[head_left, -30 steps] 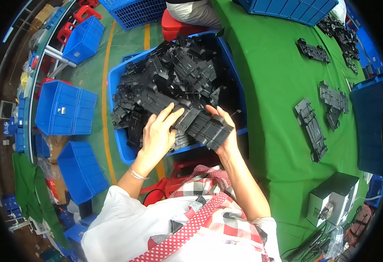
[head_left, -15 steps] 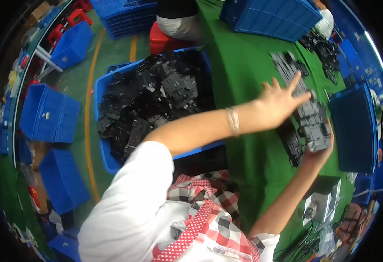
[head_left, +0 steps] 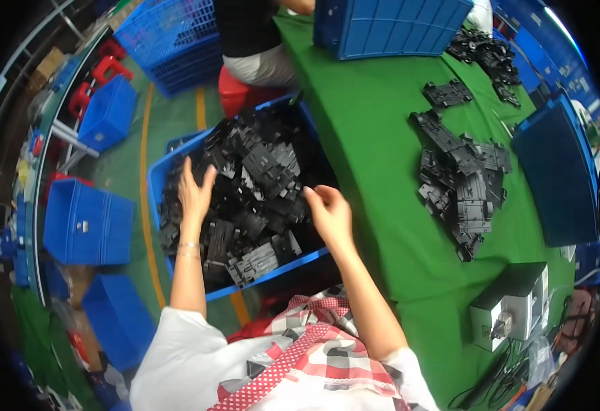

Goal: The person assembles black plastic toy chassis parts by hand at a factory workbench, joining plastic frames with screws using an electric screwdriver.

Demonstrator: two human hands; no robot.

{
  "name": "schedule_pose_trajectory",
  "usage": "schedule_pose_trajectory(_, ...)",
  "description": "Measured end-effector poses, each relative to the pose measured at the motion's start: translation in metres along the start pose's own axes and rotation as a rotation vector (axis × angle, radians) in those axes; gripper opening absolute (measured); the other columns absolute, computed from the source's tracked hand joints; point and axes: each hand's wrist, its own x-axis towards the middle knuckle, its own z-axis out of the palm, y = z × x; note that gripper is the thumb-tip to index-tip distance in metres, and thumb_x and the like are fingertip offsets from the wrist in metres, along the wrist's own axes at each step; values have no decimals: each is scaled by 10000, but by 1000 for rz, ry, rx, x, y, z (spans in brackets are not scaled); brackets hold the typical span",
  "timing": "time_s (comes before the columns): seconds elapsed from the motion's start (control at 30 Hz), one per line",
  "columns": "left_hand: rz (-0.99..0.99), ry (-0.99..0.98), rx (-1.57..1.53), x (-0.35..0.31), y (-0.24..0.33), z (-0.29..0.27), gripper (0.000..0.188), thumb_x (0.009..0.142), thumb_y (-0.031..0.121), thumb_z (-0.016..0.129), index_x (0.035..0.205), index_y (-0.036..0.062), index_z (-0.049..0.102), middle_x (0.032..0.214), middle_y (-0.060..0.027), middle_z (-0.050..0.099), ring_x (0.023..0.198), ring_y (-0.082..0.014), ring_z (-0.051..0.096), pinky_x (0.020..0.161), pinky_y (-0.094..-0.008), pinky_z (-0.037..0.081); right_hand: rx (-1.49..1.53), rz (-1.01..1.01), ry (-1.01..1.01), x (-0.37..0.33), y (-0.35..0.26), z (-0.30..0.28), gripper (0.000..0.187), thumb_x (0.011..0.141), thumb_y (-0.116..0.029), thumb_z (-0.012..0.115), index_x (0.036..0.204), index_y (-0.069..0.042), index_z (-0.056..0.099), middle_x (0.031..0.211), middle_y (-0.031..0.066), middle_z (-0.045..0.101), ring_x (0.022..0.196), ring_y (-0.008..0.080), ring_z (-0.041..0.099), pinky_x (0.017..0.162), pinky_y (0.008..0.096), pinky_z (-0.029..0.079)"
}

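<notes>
Head | left hand (head_left: pixel 194 195) and right hand (head_left: pixel 331 216) released | over black parts (head_left: pixel 264 164), blue bin (head_left: pixel 279 272)

A green-covered tabletop (head_left: pixel 375 130) carries black plastic parts (head_left: pixel 473 198), several overlapping in a loose cluster, with a single black part (head_left: pixel 447 93) lying just beyond them. A darker heap (head_left: pixel 488 58) rests near the far end, close to an upright blue crate (head_left: pixel 392 31). At the near end sits a grey-and-black boxy device (head_left: pixel 512 305), dark cables (head_left: pixel 497 377) coiled beside it. Left of the tabletop, a green floor (head_left: pixel 175 116) striped with yellow lines (head_left: pixel 146 171) bears a red stool (head_left: pixel 240 92) and stacked blue baskets (head_left: pixel 177 51).
</notes>
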Motion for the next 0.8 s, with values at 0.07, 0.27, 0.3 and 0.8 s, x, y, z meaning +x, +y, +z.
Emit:
schedule_pose_trajectory(0.07,87,-324,-352,-10,33,14,828,821,350,658,1442,66,190,1439,-240,268,1343,-351,263,1082,-397,246,-137,26,79,50,48,27,701,746,-501,671,1011,139,566,950,268,632,934,354,623,815,379,486)
schedule_pose_trajectory(0.27,261,-408,138,-32,39,-9,1198,463,372,876,1450,184,225,1465,-268,156,1330,-433,217,1072,-506,222,20,134,-180,70,36,77,754,559,-538,778,1013,43,620,979,205,650,884,292,644,783,371,502)
schedule_pose_trajectory(0.3,214,-414,165,-35,38,-5,1195,452,369,877,1447,209,236,1464,-261,163,1308,-433,239,1058,-533,218,35,283,-353,70,33,71,610,562,-437,792,1002,-39,650,956,181,662,923,298,641,814,366,492)
schedule_pose_trajectory(0.8,400,-490,56,-58,37,7,1116,454,325,866,1406,157,308,1468,-213,171,1349,-411,173,1064,-561,158,376,139,-414,49,60,85,621,625,-288,825,1140,-37,587,1086,76,635,1001,177,584,921,316,432)
